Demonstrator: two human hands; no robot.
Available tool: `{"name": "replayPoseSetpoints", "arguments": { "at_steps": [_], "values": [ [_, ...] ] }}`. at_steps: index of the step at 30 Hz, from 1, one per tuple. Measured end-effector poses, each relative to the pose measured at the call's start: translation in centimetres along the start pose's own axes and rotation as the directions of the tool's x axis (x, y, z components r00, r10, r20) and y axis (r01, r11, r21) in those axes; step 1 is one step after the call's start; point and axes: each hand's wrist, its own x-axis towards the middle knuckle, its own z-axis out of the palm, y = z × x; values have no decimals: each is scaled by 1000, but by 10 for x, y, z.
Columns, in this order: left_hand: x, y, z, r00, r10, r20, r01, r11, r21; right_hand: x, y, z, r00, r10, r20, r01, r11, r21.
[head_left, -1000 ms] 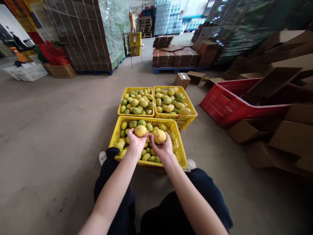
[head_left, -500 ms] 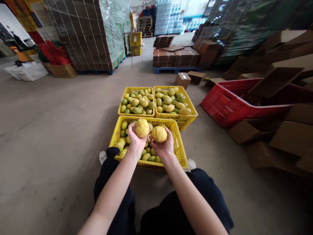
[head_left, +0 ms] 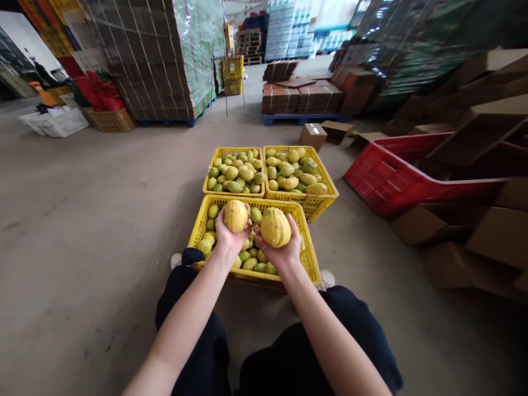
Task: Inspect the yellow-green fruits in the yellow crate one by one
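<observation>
Fingers of the left hand (head_left: 230, 240) curl round a rounded yellow fruit (head_left: 236, 216), while the right hand (head_left: 284, 250) cups a larger, ribbed yellow fruit (head_left: 275, 227) from below and its outer side. Both fruits are held up over the near yellow crate (head_left: 311, 261), side by side with a narrow gap between them. With that crate as the clock's centre and twelve straight ahead, green and yellow fruit lies inside it, partly hidden by the hands. Just beyond stand two more fruit-filled crates, set against each other: the left rear crate (head_left: 233, 194) at about eleven, the right rear crate (head_left: 318, 208) at about one. Farther off, a red crate (head_left: 383, 179) sits towards two, with loose cardboard boxes (head_left: 497, 236) around it. A small carton (head_left: 312, 136) rests near one, and behind it a blue pallet (head_left: 299, 119) bears stacked flat cardboard. Towards eleven rises a tall wrapped stack (head_left: 144, 60).
</observation>
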Motion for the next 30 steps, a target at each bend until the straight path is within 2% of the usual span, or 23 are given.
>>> {"name": "replayPoseSetpoints", "arguments": {
  "at_steps": [5, 8, 11, 17, 20, 24, 30],
  "values": [
    [-4, 6, -1, 1000, 3, -24, -1, 998, 57, 4, -1, 0, 997, -11, -70, 11, 1000, -2],
    [-9, 11, -3, 999, -32, -6, 32, 999, 36, 4, -1, 2, 995, -44, -94, 43, 999, -8],
    [-15, 16, -5, 998, -66, 11, 66, 998, 5, 2, 1, 4, 996, -24, -84, 19, 998, -62],
    [-18, 25, -5, 997, 56, -57, -58, 998, -33, 3, 4, 3, 989, 72, -128, -92, 984, -154],
    [-15, 32, -7, 992, 5, -127, -10, 999, -38, 6, 3, 0, 985, 127, -119, -148, 969, -198],
    [-16, 37, -11, 971, -62, -230, 72, 997, 34, 5, 6, 0, 979, 158, -129, -189, 938, -289],
    [-24, 39, -13, 985, 49, -167, -30, 993, 115, -3, 15, 15, 981, 73, -177, -125, 944, -304]
  ]
}}
